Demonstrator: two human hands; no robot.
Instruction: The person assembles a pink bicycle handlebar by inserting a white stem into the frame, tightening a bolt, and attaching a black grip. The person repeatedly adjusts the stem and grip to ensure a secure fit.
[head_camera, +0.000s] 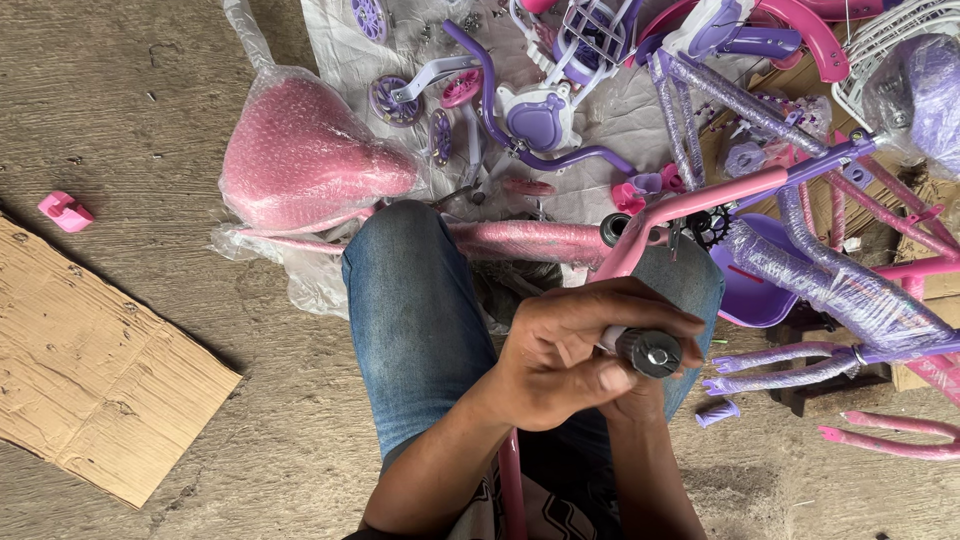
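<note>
Over the person's knees, near the middle of the view, the left hand (570, 350) is wrapping its fingers narrowly around a short stem capped by a dark ribbed fitting (652, 352) with a bright nut at its centre. The right hand (640, 400) is sitting under it, mostly hidden, so I cannot tell how it is closing. That fitting is sitting at the near end of a pink frame tube (700, 200), which is running up and to the right into the purple-wrapped bars (840, 290).

Judging by its looks, the stem is stiff metal and the ribbed cap is giving good purchase, while the film-wrapped tubes would be slippery; the bare pink tube seems the safer place to hold. Farther left, a pink saddle in bubble wrap (305, 155) is lying on the concrete, soft and light. A cardboard sheet (90, 370) is lying at the near left.
</note>
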